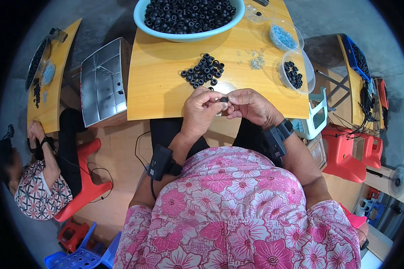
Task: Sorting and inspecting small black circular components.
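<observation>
Close to the table's front edge, my left hand (pixel 199 110) pinches a small black ring-shaped piece (pixel 224 99) between thumb and fingers. My right hand (pixel 252 106) meets it from the other side, thumb and forefinger pressed together at the piece; anything tiny between those fingertips is hidden. Just beyond my hands lies a loose heap of similar black ring-shaped pieces (pixel 205 70). Farther right on the wood is a scatter of tiny clear pieces (pixel 256 62). A round clear tub (pixel 284 59) beside it contains more black pieces.
A light-blue basin (pixel 188 37) full of black pieces stands at the far edge. Another clear tub (pixel 299 39) holds tiny bluish pieces. Left of the table is an open foil-lined box (pixel 104 85). A co-worker (pixel 42 186) sits at another table on the left.
</observation>
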{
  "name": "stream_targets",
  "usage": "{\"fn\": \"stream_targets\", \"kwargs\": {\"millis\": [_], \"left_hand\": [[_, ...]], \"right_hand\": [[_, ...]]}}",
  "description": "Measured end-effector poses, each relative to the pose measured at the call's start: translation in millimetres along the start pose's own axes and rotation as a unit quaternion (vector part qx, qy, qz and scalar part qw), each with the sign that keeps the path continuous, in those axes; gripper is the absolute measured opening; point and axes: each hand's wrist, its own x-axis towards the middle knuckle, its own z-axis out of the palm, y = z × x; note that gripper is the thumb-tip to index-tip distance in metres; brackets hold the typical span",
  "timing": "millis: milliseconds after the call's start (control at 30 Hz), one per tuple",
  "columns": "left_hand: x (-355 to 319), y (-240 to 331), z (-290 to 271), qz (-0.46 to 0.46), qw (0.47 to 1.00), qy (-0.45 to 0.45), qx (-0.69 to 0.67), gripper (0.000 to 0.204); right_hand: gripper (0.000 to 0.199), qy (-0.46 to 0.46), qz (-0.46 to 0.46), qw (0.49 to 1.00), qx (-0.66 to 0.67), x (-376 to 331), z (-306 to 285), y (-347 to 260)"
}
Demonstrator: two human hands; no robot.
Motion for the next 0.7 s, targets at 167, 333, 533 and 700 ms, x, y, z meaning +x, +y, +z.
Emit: {"fn": "stream_targets", "kwargs": {"millis": [167,333,533,700], "left_hand": [[1.0,6.1,-1.3,-0.013,0.999,-0.014,-0.036,0.018],[3.6,2.0,-6.4,-0.019,0.999,-0.041,-0.025,0.018],[5.8,-4.1,-9.9,-0.037,0.996,-0.066,-0.049,0.018],[6.7,-2.3,-11.6,-0.047,0.994,-0.082,-0.056,0.018]], "right_hand": [[0.029,-0.019,0.01,1.0,-0.004,0.5,-3.8,2.4],[0.03,-0.037,0.005,0.999,-0.002,1.8,-7.4,4.9],[0.03,-0.052,-0.002,0.999,0.003,2.2,-6.5,5.0],[0.029,-0.053,-0.004,0.999,0.011,4.8,-9.7,7.6]]}}
